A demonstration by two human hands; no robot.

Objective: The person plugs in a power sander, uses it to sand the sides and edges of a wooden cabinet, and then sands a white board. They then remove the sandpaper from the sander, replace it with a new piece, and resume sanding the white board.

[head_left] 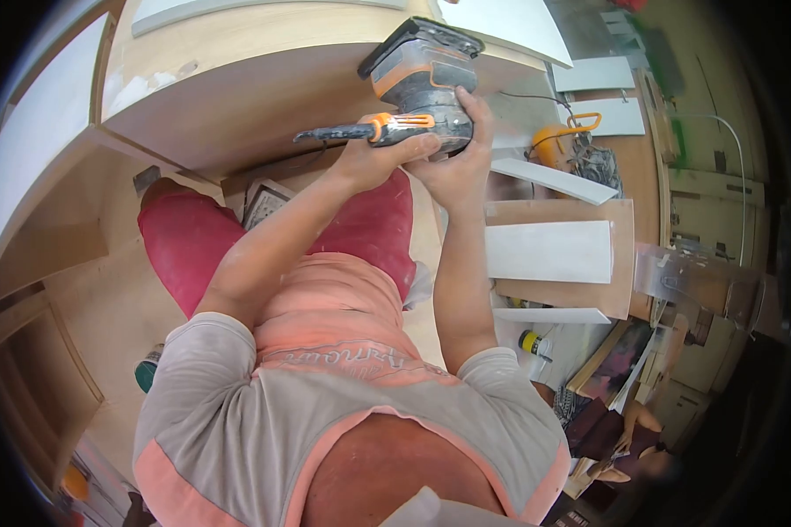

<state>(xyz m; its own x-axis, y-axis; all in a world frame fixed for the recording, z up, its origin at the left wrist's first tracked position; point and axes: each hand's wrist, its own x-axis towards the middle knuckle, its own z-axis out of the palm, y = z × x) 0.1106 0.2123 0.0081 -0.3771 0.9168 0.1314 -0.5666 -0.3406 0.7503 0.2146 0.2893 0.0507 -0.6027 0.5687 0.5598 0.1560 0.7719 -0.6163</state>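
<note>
Both hands hold up an orange, black and grey electric sander (pixel 424 83), its flat black pad tilted upward and away from me. My left hand (pixel 380 162) is closed about the lower end of its body, beside an orange and dark part that sticks out to the left. My right hand (pixel 466 149) wraps the right side of the body, with a finger reaching up along it. The sander is in front of the curved edge of a pale wooden worktop (pixel 264 66), and its pad does not touch the wood.
White boards (pixel 549 252) lie to the right. Near them sits an orange and grey power tool (pixel 562 145). A yellow and black container (pixel 534 344) stands lower right. Another person (pixel 620 439) is at the far lower right. Wooden cabinet frames (pixel 39 351) rise on the left.
</note>
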